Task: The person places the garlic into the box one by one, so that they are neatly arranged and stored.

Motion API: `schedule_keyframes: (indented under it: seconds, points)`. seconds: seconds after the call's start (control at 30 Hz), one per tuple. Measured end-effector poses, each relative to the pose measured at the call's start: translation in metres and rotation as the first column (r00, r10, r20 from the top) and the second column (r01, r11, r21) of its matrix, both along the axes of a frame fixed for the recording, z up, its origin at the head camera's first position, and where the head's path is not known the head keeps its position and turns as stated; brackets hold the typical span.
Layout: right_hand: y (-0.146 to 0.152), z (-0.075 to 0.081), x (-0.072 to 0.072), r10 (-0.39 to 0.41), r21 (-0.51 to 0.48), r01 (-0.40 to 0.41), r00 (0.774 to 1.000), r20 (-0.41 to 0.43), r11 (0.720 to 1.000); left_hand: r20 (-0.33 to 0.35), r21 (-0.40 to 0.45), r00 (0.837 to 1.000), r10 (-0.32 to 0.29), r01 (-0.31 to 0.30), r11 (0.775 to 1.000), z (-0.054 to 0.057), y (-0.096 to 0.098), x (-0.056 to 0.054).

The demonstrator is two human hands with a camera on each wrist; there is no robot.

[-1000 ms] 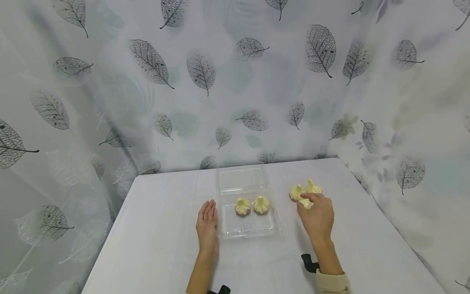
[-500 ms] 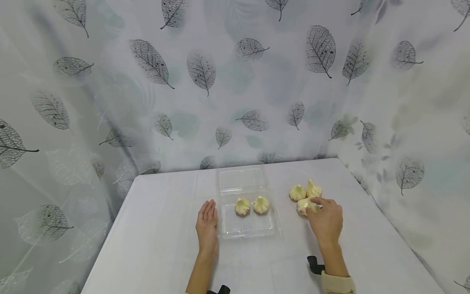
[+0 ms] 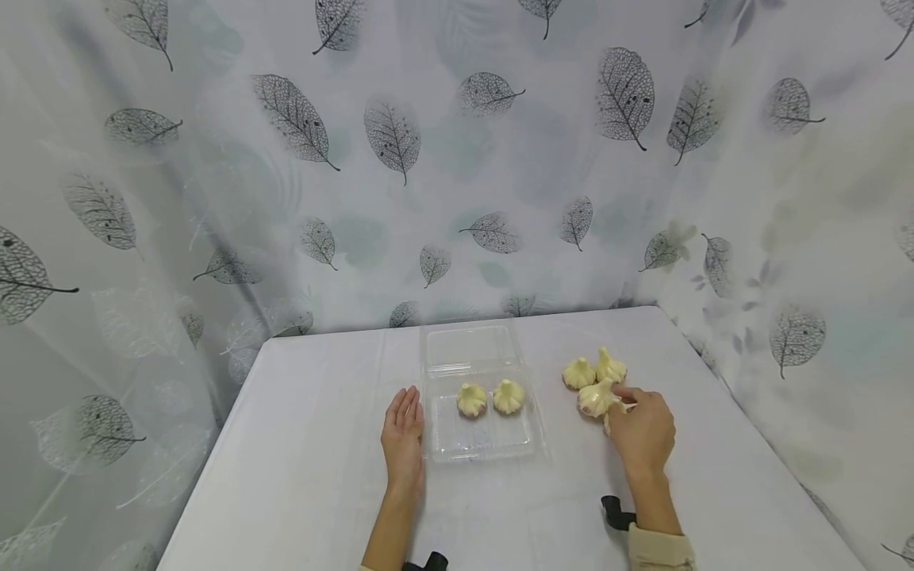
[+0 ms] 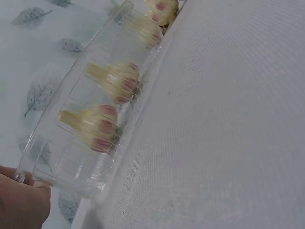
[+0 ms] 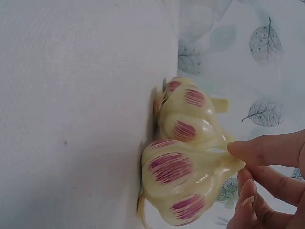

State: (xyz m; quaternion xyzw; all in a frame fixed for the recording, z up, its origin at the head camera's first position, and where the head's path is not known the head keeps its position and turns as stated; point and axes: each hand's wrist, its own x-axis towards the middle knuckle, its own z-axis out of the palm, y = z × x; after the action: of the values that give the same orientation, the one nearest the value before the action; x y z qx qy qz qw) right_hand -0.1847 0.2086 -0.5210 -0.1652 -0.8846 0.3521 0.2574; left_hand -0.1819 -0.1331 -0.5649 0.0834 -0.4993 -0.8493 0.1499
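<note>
My right hand pinches the stem of a garlic bulb between thumb and fingers. The bulb is cream with purple streaks, its root end right at the white tabletop. Against it sits another garlic bulb, and two more, a left one and a right one, stand just behind. My left hand lies with straight fingers along the left side of a clear plastic box. Inside that box, garlic bulbs stand upright, one at the left and one at the right.
The box's clear lid is folded back toward the far table edge. A white cloth covers the table. Leaf-print curtains hang behind it and at both sides. A black wrist mount shows below the right hand.
My right hand has moved right and toward me, off one garlic bulb and onto the nearer one, whose stem it now pinches. The left hand and the box have stayed put.
</note>
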Motion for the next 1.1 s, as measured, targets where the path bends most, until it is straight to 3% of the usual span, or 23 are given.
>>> schedule_keyframes:
  seconds: [0.33,0.6,1.1]
  points:
    - [0.003,-0.006,-0.002,-0.016,-0.007,0.016,1.0,0.005,1.0,-0.007,0.012,1.0,0.002,-0.002,1.0,0.001,0.0,0.0]
    - [0.005,-0.006,-0.001,0.02,0.011,-0.02,1.0,-0.016,1.0,-0.015,0.011,1.0,-0.001,0.001,1.0,0.0,-0.001,0.0]
    - [0.003,0.012,0.008,0.021,-0.012,-0.021,0.999,-0.025,1.0,-0.004,0.025,1.0,0.002,-0.002,1.0,0.003,0.0,0.0]
